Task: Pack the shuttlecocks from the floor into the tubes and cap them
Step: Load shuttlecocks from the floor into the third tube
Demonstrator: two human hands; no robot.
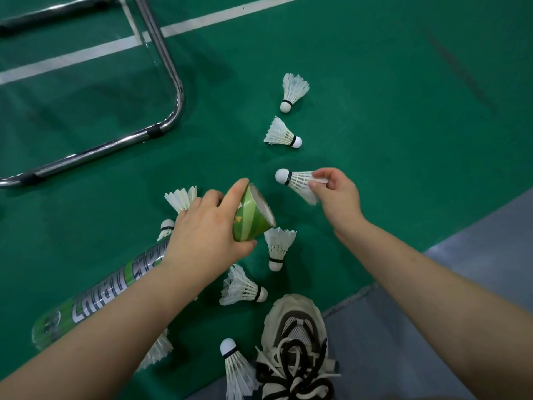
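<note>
My left hand (206,235) grips a green patterned tube (252,216) near its open end, which points up and to the right. Just right of that opening, my right hand (337,194) holds a white feather shuttlecock (297,180) by its skirt, cork pointing left toward the tube. A second green tube (98,298) with silver lettering lies on the floor under my left forearm. Several loose shuttlecocks lie on the green floor: two farther away (292,90) (281,134), others close to my hands (278,249) (243,287) (236,368) (181,197).
A chrome tubular chair frame (161,128) stands on the floor at the upper left. White court lines (86,53) cross the far floor. My white and black laced shoe (294,342) rests at the bottom centre, at the edge of grey flooring (476,269) on the right.
</note>
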